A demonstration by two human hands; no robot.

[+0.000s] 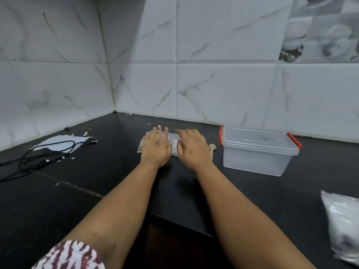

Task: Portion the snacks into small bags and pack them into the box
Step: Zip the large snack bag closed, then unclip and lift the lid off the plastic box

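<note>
Packet (173,143) beneath both flat hands

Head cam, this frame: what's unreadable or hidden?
- Clear packet: mostly covered by left hand and right hand; contents unclear.
- Plastic box: lid on, cloudy walls; inside not visible.
- Silvery bag: cut by right edge, blurred.
- Beige item: partly behind right hand.

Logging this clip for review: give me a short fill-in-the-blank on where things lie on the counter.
1. Both hands, the left hand and the right hand, lie flat on a clear ____ packet.
2. The plastic box has its lid ____.
3. The box's latches are ____ in colour.
4. The black cable lies to the ____ of the hands.

Missing words: plastic; on; red; left
</note>
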